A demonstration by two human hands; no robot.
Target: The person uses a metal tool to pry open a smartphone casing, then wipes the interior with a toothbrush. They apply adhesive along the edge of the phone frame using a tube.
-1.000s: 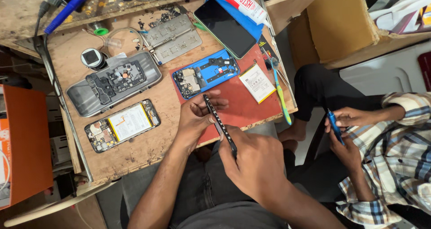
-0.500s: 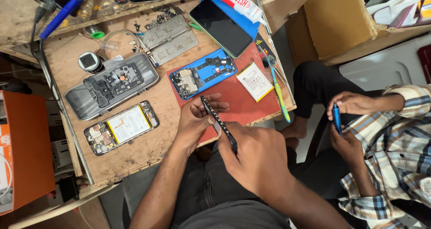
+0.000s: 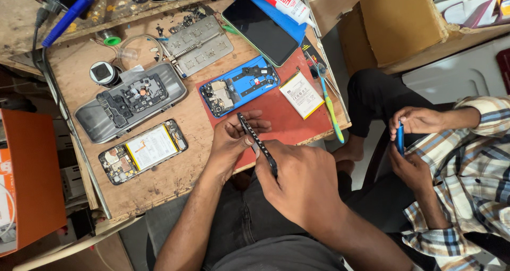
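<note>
Opened phone (image 3: 239,86) on mat (image 3: 289,119)

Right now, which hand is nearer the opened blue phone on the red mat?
Left. The left hand sits on the red mat just below the opened blue phone, its fingers on the thin dark strip. The right hand is lower, off the bench edge, gripping the strip's near end.

A worn wooden workbench (image 3: 175,180) is filling the middle of the view, its top scratched and stained. Behind the workbench a paint-spattered wooden shelf (image 3: 122,5) is running along the top edge. Left of the workbench an orange box (image 3: 32,180) is standing. Right of it a cardboard box (image 3: 404,21) is sitting above a pale floor (image 3: 457,79). Even light is falling everywhere.
</note>
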